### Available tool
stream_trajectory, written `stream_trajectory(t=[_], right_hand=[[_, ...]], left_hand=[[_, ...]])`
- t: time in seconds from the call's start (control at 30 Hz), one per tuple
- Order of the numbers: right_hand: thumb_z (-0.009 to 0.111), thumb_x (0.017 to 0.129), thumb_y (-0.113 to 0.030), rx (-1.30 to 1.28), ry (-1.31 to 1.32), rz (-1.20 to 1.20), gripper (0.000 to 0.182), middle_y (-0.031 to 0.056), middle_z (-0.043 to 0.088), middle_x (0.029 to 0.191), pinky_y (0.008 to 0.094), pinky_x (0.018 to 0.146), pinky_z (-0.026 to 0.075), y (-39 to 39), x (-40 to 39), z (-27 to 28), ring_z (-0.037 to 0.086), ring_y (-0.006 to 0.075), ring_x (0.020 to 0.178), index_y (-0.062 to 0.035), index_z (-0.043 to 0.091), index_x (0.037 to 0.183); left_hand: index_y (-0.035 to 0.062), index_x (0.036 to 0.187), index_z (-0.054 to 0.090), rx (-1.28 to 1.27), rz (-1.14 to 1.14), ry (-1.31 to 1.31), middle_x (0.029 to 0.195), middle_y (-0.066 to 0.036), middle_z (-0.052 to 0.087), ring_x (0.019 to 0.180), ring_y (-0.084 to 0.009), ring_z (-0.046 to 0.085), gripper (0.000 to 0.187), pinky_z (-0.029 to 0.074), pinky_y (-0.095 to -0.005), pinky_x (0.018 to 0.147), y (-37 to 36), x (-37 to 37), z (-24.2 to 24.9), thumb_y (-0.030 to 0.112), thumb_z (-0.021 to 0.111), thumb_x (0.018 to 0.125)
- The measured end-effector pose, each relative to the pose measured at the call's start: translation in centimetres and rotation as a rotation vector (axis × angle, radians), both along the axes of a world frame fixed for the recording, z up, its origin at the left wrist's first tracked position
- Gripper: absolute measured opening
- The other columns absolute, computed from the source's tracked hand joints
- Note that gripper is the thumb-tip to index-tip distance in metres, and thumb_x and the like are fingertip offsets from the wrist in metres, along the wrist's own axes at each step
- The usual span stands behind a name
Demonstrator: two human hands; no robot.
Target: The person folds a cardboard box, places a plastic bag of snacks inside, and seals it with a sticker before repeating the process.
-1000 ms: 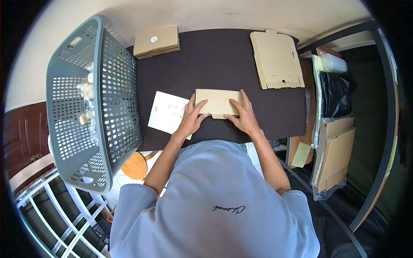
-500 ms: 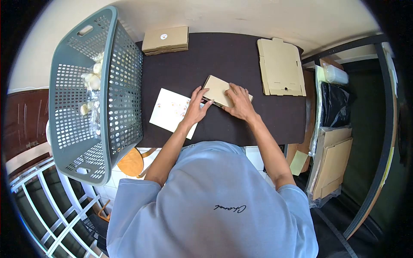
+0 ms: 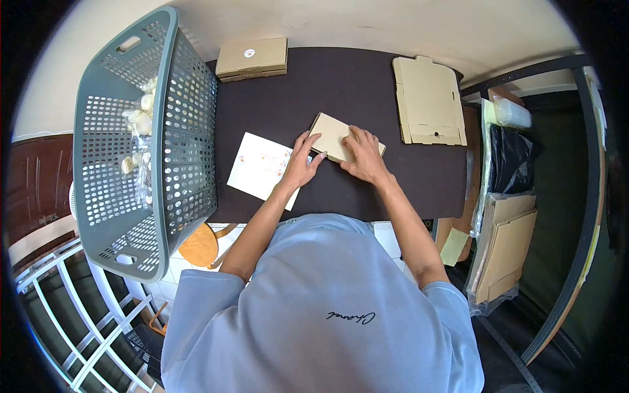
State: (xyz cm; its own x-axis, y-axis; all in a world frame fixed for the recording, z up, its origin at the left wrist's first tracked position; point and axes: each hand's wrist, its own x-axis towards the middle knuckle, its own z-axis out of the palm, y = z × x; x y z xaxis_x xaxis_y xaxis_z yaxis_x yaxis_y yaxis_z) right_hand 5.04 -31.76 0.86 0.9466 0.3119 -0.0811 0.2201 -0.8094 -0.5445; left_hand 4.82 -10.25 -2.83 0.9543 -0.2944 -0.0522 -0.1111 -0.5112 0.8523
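A small, flat brown cardboard box [image 3: 332,133] lies at an angle on the dark tabletop in front of me. My left hand [image 3: 301,164] grips its left end, thumb at the near edge and fingers over the top. On its right part, my right hand [image 3: 364,156] presses with bent fingers on the lid and the thumb along the near side. The lid looks down; what is inside is hidden. Beside my left hand lies a white printed card or sheet [image 3: 256,168] with small orange-pink marks, partly covered by my left hand and wrist.
A large grey-green perforated basket [image 3: 190,157] with bagged pale items stands on the left. Closed cardboard boxes [image 3: 252,57] with a round sticker sit at the back left. A flattened cardboard box [image 3: 429,101] lies on the right. Cardboard sheets [image 3: 508,252] lean by the right-hand rack.
Both hands stay on the box in nearly the same place. The dark gap along the box's near edge appears narrower. The view has shifted very slightly.
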Motion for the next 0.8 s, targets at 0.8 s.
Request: stream_trajectory(t=[0.8], right_hand=[[0.079, 0.066, -0.023, 0.004, -0.013, -0.01, 0.055, 0.0223, 0.039, 0.142, 0.0603, 0.106, 0.028, 0.03, -0.02, -0.23, 0.036, 0.0413, 0.131, -0.0045, 0.06, 0.114]], left_hand=[[0.0152, 0.141, 0.042, 0.009, 0.008, 0.031, 0.146, -0.022, 0.03, 0.131, -0.0367, 0.041, 0.06, 0.044, -0.0426, 0.101, -0.34, -0.01, 0.13, 0.02, 0.069, 0.087]])
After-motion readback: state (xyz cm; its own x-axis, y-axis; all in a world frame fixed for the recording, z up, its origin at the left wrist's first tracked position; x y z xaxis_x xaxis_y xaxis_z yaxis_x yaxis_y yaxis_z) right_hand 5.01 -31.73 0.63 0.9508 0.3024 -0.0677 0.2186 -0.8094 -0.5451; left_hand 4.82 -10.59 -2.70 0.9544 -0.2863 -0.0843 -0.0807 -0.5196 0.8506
